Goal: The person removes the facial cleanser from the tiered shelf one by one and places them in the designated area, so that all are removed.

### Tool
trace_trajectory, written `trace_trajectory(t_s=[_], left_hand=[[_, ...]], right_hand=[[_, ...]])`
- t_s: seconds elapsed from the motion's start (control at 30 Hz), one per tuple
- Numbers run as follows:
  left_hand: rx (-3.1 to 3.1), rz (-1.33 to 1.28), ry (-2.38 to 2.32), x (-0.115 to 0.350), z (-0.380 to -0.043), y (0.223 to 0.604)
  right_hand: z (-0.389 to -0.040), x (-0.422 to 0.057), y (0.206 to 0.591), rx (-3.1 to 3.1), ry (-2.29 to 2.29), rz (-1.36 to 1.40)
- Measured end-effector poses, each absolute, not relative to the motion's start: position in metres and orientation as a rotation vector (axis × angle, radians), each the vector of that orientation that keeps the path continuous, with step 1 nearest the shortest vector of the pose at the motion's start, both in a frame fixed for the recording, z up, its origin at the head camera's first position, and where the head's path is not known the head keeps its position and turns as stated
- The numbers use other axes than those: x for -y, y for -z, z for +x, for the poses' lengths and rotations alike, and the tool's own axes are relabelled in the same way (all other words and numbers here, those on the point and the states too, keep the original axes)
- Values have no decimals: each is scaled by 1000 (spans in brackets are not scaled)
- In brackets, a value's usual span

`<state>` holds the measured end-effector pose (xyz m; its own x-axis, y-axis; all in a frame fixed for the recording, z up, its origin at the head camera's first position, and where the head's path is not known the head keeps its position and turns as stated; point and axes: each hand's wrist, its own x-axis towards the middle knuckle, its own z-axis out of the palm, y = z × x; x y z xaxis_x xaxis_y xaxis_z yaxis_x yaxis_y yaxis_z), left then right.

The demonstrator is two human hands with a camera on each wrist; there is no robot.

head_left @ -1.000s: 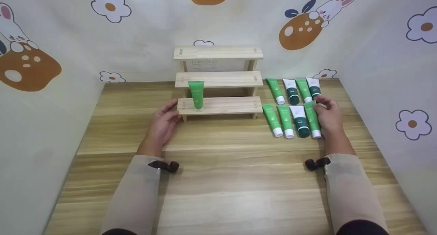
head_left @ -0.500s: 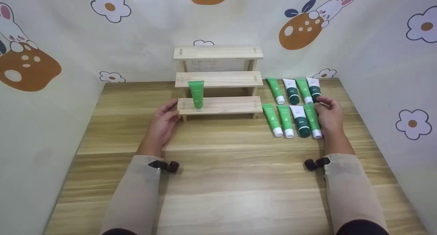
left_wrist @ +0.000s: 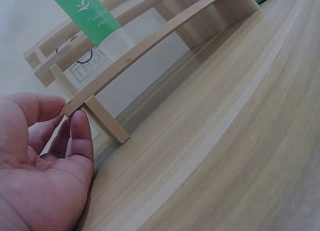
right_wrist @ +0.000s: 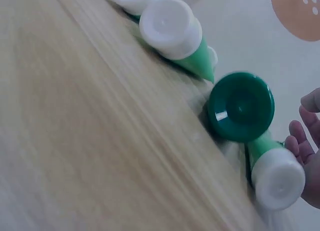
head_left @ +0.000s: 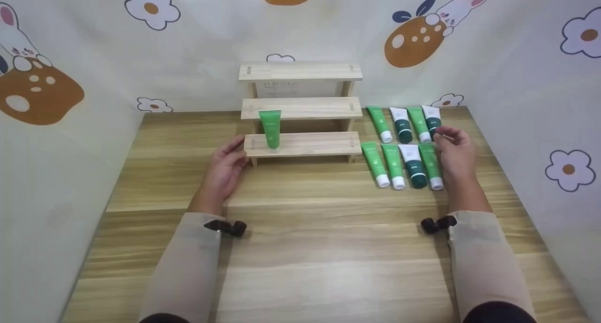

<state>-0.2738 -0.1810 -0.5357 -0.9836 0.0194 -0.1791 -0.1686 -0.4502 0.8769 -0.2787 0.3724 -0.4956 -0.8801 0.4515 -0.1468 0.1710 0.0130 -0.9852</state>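
A three-step wooden display rack [head_left: 310, 147] stands at the back of the table. My left hand [head_left: 225, 168] pinches the left end of its lowest step; the left wrist view has thumb and fingers at that step's corner [left_wrist: 72, 108]. One green tube [head_left: 270, 128] stands upright on its cap at that step's left side. To the right of the rack, several tubes lie in two rows. Beside the front row's rightmost green tube [head_left: 429, 161] is my right hand [head_left: 458, 156], fingers loosely bent and holding nothing. In the right wrist view its fingers [right_wrist: 300, 136] hover near the white-capped tube.
White tubes with dark green caps, such as this front-row one [head_left: 413, 168], lie among green ones with white caps. The back row [head_left: 402, 126] lies close to the patterned backdrop [head_left: 197, 55]. Wood-grain tabletop [head_left: 328, 248] stretches in front.
My right hand has moved slightly right and back, away from the front-row green tube at the right end, which lies on the table. My left hand stays at the rack.
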Motion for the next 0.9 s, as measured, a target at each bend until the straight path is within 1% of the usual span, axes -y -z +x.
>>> trace_trajectory(t_s=[0.23,0.53,0.9], left_hand=[[-1599,-225,-2552,183,-275,537],[-1584,-244,-2564,182,-275,536],[-1590,-244,-2565,182,-275,535]], right_hand=[[-277,-342,486,2104,-1954,-411],[-272,-285,468,2180,-2019,-127],[-275,-219,454,2096,-2126,157]])
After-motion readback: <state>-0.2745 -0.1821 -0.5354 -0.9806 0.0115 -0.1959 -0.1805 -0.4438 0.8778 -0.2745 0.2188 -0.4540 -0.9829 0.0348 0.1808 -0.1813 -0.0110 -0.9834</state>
